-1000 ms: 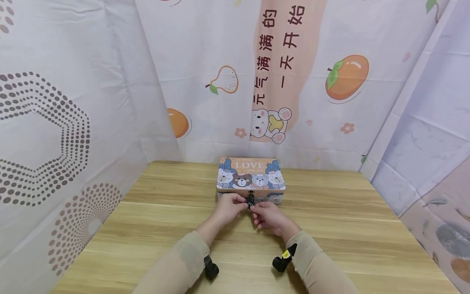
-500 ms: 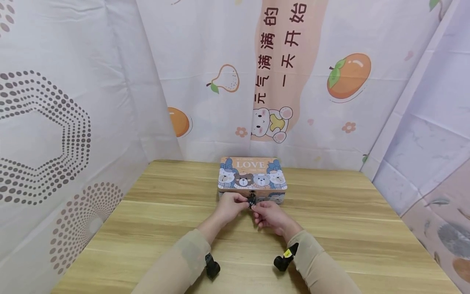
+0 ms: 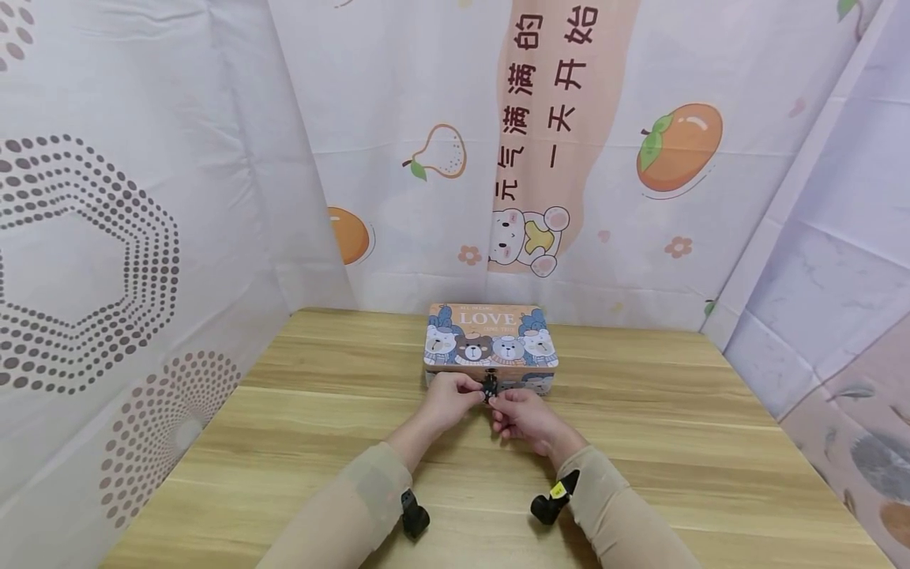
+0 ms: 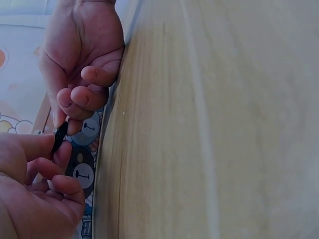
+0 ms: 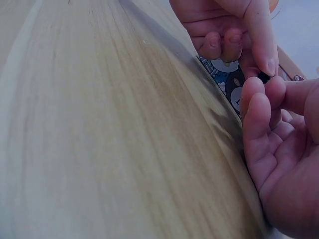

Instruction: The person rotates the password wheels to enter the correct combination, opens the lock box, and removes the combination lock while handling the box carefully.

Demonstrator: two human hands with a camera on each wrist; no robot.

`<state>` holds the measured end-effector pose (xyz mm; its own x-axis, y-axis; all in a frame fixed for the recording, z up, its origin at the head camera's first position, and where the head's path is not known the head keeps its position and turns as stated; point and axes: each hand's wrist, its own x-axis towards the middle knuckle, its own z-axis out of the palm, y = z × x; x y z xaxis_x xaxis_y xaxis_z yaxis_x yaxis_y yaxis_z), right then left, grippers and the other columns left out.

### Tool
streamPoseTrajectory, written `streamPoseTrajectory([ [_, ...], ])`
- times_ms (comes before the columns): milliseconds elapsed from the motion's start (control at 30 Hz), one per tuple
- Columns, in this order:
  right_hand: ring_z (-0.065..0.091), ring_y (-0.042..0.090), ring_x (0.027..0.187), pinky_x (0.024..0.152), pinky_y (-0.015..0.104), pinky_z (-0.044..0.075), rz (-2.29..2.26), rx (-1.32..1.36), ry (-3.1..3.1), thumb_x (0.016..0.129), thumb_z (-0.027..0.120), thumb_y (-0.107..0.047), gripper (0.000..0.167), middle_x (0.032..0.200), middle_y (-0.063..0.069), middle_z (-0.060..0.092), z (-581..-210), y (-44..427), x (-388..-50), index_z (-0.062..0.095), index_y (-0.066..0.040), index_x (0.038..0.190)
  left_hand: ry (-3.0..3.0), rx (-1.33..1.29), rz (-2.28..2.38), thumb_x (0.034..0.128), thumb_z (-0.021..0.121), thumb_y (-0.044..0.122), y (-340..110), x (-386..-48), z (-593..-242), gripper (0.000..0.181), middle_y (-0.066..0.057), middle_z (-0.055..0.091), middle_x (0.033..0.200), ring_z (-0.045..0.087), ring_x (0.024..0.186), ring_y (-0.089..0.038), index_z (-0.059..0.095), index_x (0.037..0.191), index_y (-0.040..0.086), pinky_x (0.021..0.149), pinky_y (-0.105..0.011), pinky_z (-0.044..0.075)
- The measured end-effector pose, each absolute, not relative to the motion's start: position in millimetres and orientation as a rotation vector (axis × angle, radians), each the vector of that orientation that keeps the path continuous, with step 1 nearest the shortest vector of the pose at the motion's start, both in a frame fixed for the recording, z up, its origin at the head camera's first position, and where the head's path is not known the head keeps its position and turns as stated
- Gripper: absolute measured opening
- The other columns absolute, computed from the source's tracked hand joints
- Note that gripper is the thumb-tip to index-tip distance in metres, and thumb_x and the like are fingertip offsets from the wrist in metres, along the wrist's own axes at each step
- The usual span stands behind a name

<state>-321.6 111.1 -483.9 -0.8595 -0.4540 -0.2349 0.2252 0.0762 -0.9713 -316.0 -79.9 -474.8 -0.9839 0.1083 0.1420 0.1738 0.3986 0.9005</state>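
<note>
A rectangular tin box (image 3: 490, 336) with bears and the word LOVE on its lid stands closed toward the back of the table. At the middle of its front hangs a small black padlock (image 3: 490, 388) with pale marks, below the metal clasp. My left hand (image 3: 446, 401) pinches the padlock from the left between thumb and finger. From the right, my right hand (image 3: 524, 414) pinches its lower end, other fingers curled. In the left wrist view the padlock (image 4: 60, 135) shows between both hands' fingertips; fingers mostly cover it in the right wrist view.
The wooden table (image 3: 320, 442) extends around the box. A printed curtain (image 3: 398, 237) hangs right behind it, and more cloth (image 3: 213, 197) closes off the sides. Small black cameras (image 3: 546, 510) sit on both wrists.
The whole head view shifts slightly to the right. Both hands stay on the padlock, with almost no visible movement relative to the box.
</note>
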Motion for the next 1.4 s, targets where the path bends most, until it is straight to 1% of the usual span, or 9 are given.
streamPoseTrajectory([
  [200, 0.059, 0.014, 0.068, 0.058, 0.023, 0.051, -1.830, -0.215, 1.891, 0.106, 0.055, -0.016, 0.023, 0.075, 0.001, 0.058, -485.7, 111.6, -322.8, 0.058, -0.007, 0.085, -2.556, -0.235, -1.695, 0.0871, 0.077, 0.003, -77.4, -314.4, -472.7, 0.005, -0.003, 0.072, 0.086, 0.059, 0.073, -0.011, 0.078, 0.092, 0.002, 0.063, -0.026, 0.051],
  [400, 0.060, 0.014, 0.068, 0.059, 0.023, 0.051, -1.829, -0.228, 1.894, 0.105, 0.055, -0.016, 0.022, 0.075, 0.002, 0.058, -485.9, 111.2, -323.0, 0.057, -0.007, 0.085, -2.535, -0.164, -1.732, 0.0848, 0.079, 0.005, -76.0, -315.2, -475.6, 0.005, -0.001, 0.071, 0.081, 0.058, 0.068, -0.010, 0.077, 0.084, 0.001, 0.059, -0.024, 0.049],
  [633, 0.060, 0.014, 0.068, 0.058, 0.023, 0.051, -1.834, -0.226, 1.887, 0.105, 0.054, -0.016, 0.023, 0.075, 0.002, 0.058, -486.1, 111.1, -322.2, 0.057, -0.005, 0.086, -2.543, -0.133, -1.705, 0.0836, 0.081, 0.007, -77.2, -316.8, -477.8, 0.005, 0.001, 0.071, 0.078, 0.057, 0.067, -0.010, 0.078, 0.081, 0.005, 0.058, -0.024, 0.048],
  [767, 0.060, 0.014, 0.068, 0.059, 0.024, 0.051, -1.829, -0.219, 1.890, 0.105, 0.055, -0.017, 0.022, 0.076, 0.002, 0.058, -485.7, 110.6, -322.3, 0.057, -0.004, 0.087, -2.547, -0.147, -1.695, 0.0845, 0.080, 0.007, -77.3, -317.1, -478.5, 0.004, 0.000, 0.072, 0.081, 0.058, 0.069, -0.010, 0.078, 0.082, 0.004, 0.059, -0.024, 0.049],
  [933, 0.060, 0.014, 0.068, 0.059, 0.024, 0.051, -1.827, -0.207, 1.891, 0.105, 0.056, -0.017, 0.021, 0.076, 0.003, 0.059, -484.9, 109.9, -322.4, 0.057, -0.003, 0.089, -2.567, -0.181, -1.673, 0.0867, 0.078, 0.007, -77.7, -317.2, -477.2, 0.004, 0.001, 0.072, 0.086, 0.060, 0.074, -0.011, 0.077, 0.088, 0.003, 0.064, -0.025, 0.051],
  [1200, 0.060, 0.013, 0.067, 0.057, 0.022, 0.050, -1.854, -0.168, 1.892, 0.104, 0.057, -0.015, 0.019, 0.076, 0.003, 0.061, -483.1, 106.8, -320.4, 0.059, -0.001, 0.092, -2.561, -0.200, -1.676, 0.0878, 0.076, 0.004, -76.4, -317.8, -476.4, 0.003, -0.001, 0.073, 0.087, 0.062, 0.079, -0.012, 0.077, 0.091, 0.003, 0.069, -0.027, 0.053],
  [1400, 0.065, 0.014, 0.070, 0.061, 0.024, 0.053, -1.914, -0.129, 1.878, 0.104, 0.056, -0.013, 0.021, 0.080, 0.006, 0.066, -483.5, 103.8, -318.8, 0.061, 0.007, 0.103, -2.555, -0.220, -1.633, 0.0899, 0.074, 0.004, -73.7, -318.7, -477.9, 0.006, -0.002, 0.073, 0.090, 0.064, 0.083, -0.013, 0.078, 0.095, 0.003, 0.074, -0.029, 0.055],
])
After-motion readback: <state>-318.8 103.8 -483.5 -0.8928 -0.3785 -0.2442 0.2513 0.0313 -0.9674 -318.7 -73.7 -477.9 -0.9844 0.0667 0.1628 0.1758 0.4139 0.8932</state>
